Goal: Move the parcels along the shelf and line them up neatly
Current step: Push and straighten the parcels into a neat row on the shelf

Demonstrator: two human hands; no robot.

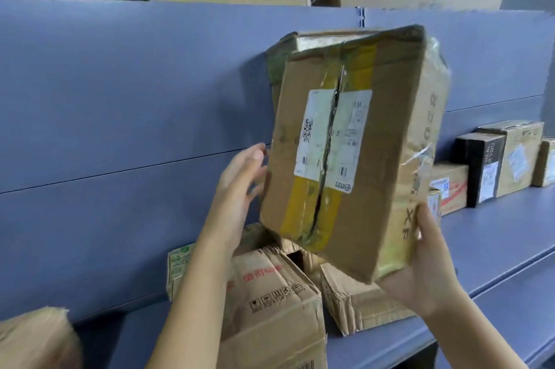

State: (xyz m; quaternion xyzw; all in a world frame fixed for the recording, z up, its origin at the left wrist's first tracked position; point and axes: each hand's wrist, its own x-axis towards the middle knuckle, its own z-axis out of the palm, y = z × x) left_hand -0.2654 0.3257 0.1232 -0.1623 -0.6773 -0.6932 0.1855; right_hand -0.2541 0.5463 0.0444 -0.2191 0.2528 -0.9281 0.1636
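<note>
Head view. Held up mid-frame, tilted with its top leaning right: a worn cardboard parcel (pixel 375 158), clear of the blue shelf (pixel 495 248) and of the boxes below it. Down its front seam, a strip of yellow tape (pixel 303 212) and a white shipping label (pixel 333 137), split along the gap, with a QR code and small barcodes; print too fine to read. On its right side, black marker strokes, not legible.

At the parcel's lower right corner, the right hand (pixel 426 272), thumb on the side face, fingers curled beneath, gripping. At its left edge, the left hand (pixel 237 194), fingers fairly straight and reaching behind the edge; real contact hard to confirm.

Lower centre, a carton (pixel 270 293) printed with red Chinese characters, handling symbols and "200 × 150". Just right of it, a crushed flat carton (pixel 360 305). Behind the left forearm, a green-and-white box (pixel 178 266).

Right of frame, along the shelf, a low box with a red stripe (pixel 450 185), a black box (pixel 480 167) lettered "HEAL YOU", and a labelled tan box (pixel 519 155), side by side.
</note>
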